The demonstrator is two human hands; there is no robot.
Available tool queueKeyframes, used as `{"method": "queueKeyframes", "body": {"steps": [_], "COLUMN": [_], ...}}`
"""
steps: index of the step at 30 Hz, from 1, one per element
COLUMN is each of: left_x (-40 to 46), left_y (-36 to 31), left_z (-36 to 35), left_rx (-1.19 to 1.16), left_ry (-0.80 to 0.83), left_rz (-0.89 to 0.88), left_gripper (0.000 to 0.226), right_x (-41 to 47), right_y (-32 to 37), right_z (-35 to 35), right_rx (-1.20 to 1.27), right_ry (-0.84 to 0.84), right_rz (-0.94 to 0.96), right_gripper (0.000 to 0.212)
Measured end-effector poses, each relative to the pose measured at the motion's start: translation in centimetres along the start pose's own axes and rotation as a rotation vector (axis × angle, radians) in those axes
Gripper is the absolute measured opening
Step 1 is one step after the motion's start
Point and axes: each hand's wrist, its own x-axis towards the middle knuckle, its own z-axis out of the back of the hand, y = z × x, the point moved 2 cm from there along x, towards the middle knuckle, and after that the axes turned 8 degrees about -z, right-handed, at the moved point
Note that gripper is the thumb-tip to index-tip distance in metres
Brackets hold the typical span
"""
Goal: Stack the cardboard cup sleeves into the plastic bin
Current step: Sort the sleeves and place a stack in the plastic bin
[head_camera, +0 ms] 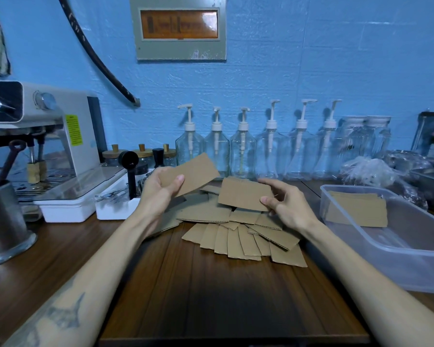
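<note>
My left hand pinches one flat brown cardboard cup sleeve, raised and tilted above the table. A second sleeve is pinched in my right hand, thumb on top, just right of the first. Under both hands a loose pile of several sleeves lies fanned out on the dark wooden table. The clear plastic bin stands at the right, with a flat stack of sleeves lying in its far end.
A row of clear pump bottles lines the blue wall behind the pile. At left stand an espresso machine, a white tray with tools and a steel jug. Plastic bags and a metal pan sit behind the bin.
</note>
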Motion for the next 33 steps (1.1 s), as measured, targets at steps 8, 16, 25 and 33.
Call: {"method": "queueKeyframes", "body": {"steps": [8,16,25,33], "left_x": [-1.7,-1.8,-2.7,-2.6], "left_y": [1.3,2.9,3.1,3.7], "left_z": [-3.0,-3.2,-4.8,-5.2], "left_rx": [0.318,0.571,0.473,0.572], "left_ry": [0.366,0.33,0.411,0.514], "left_rz": [-0.001,-0.035,-0.105,-0.276], "left_gripper": [0.028,0.045,0.049,0.04], "right_x": [-0.6,-1.4,-1.2,-1.0], "right_y": [1.1,2.0,1.5,1.6], "right_z": [-1.2,-1.7,-2.0,-2.7], "right_rx": [0.025,0.028,0.014,-0.118], "right_ry": [0.121,0.242,0.293,0.254], "right_rz": [0.044,0.086,0.074,0.147], "right_gripper": [0.043,0.05,0.055,0.042]}}
